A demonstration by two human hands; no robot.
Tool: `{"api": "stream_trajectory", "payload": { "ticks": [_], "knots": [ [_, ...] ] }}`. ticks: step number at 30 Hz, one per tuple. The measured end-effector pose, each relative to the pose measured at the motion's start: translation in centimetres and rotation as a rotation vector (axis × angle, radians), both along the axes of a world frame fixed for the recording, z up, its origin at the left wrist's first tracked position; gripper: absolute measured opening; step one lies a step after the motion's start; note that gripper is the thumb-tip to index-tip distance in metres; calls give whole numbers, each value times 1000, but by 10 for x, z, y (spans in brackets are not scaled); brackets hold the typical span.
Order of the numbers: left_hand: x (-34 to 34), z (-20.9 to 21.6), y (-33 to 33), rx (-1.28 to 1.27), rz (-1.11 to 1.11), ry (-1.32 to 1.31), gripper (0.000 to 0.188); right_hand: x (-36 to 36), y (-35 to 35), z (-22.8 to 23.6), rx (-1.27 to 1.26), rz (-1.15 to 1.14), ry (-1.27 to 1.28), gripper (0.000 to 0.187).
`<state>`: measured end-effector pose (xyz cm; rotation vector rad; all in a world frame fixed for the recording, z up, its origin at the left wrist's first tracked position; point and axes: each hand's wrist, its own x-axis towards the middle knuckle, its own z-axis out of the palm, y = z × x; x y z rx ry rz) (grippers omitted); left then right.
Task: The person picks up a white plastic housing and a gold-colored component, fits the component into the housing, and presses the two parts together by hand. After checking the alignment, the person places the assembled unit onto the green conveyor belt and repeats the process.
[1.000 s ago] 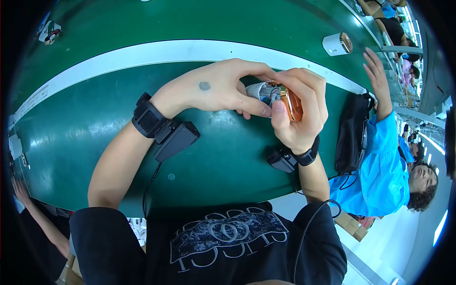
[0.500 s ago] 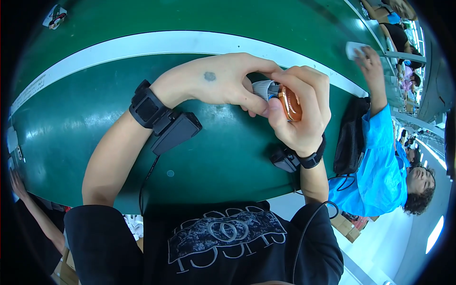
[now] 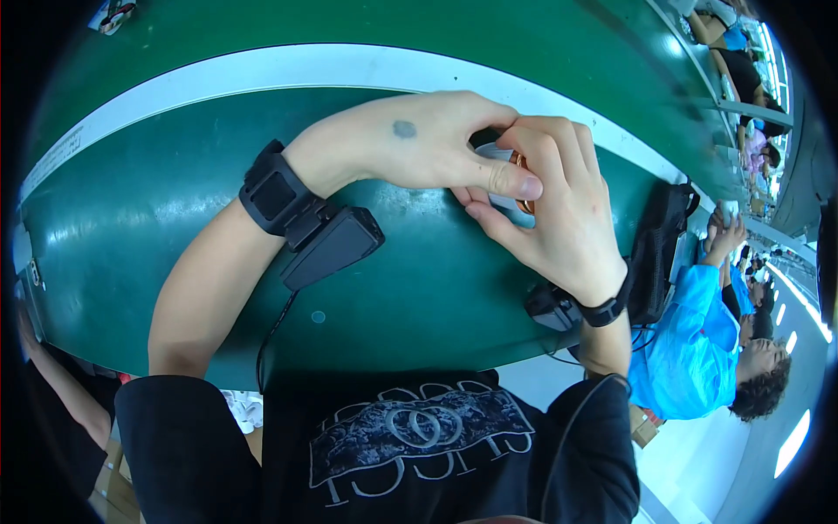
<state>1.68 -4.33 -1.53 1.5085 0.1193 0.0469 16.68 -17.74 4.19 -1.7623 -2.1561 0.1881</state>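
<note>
Both of my hands are closed around one small rounded thing with a whitish shell and a copper-coloured edge, held above the green table. My left hand grips it from the left, with the thumb laid across its front. From the right, my right hand wraps it with curled fingers, the thumb below. Most of the thing is hidden by the fingers, so its exact kind cannot be made out. A black strapped device sits on my left wrist, and another black device on my right.
A white strip runs along the table's far side. A black mesh bag lies at the right, near a co-worker in a blue shirt. Another person's arm shows at the left rim. A small item lies far left.
My right hand has turned and closed further over the thing, covering most of its copper-coloured face. My left thumb has slid right across it. The blue-shirted co-worker's reaching arm has drawn back.
</note>
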Motion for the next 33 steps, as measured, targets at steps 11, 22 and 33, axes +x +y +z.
{"api": "stream_trajectory", "payload": {
  "ticks": [11,22,33],
  "knots": [
    [-2,5,-6,-223,34,-76,45,-5,-12,10,-95,-45,-2,52],
    [-19,3,13,-33,495,-7,65,45,33,10,-110,68,73,50],
    [13,-25,123,1065,1423,-129,78,135,86,-18,54,-361,-85,61]
  ]
}}
